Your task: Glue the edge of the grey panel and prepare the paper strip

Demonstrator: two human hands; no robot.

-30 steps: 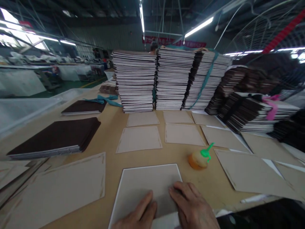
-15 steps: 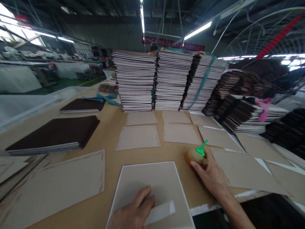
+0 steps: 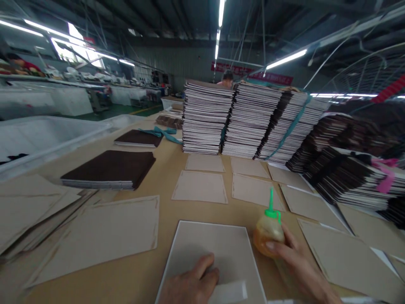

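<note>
Down at the near edge of the table (image 3: 164,169), the left hand (image 3: 190,285) lies flat on the grey board (image 3: 215,249), fingers loosely together, holding it down beside a white strip (image 3: 229,291). And look, the right hand (image 3: 292,261) has changed jobs: a second ago it was pressing on the board too, then it reached out, and now its fingers are wrapped round the glue bottle (image 3: 268,230), lifted upright with the green nozzle pointing up, just off the board's right edge. Gluing looks close. Beyond lie loose cardboard sheets (image 3: 201,186), a brown pile (image 3: 110,169) and tall stacks (image 3: 205,118).
</note>
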